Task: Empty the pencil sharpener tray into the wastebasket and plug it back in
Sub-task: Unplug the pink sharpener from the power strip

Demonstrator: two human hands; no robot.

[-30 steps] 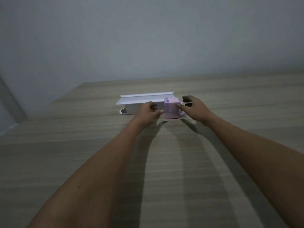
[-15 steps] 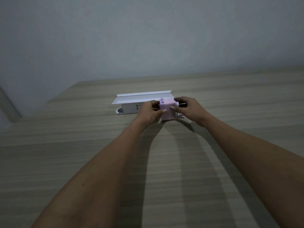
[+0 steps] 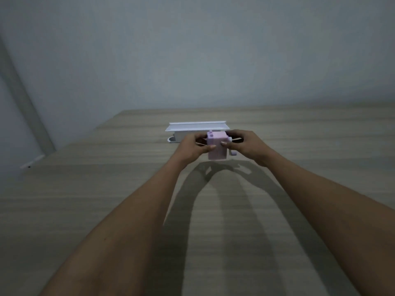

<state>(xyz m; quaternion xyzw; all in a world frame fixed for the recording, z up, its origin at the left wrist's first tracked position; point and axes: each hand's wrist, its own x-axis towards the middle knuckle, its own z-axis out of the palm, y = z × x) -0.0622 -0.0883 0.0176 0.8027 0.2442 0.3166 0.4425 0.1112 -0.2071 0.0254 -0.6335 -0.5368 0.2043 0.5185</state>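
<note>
A small pink pencil sharpener (image 3: 216,149) with a crank handle on its right side is held just above the wooden table (image 3: 106,199), its shadow lying below it. My left hand (image 3: 193,146) grips its left side, thumb across the front. My right hand (image 3: 248,144) holds its right side near the crank, thumb on the front face. The sharpener's tray cannot be told apart from the body. No wastebasket is in view.
Right behind the sharpener lies a long white box-like unit (image 3: 188,130) with sockets on its face and a flat lid-like top. A grey wall stands beyond the table's far edge. The table's left edge runs diagonally at the left.
Both hands closed on the pink sharpener and lifted it off the table toward me, away from the white unit.
</note>
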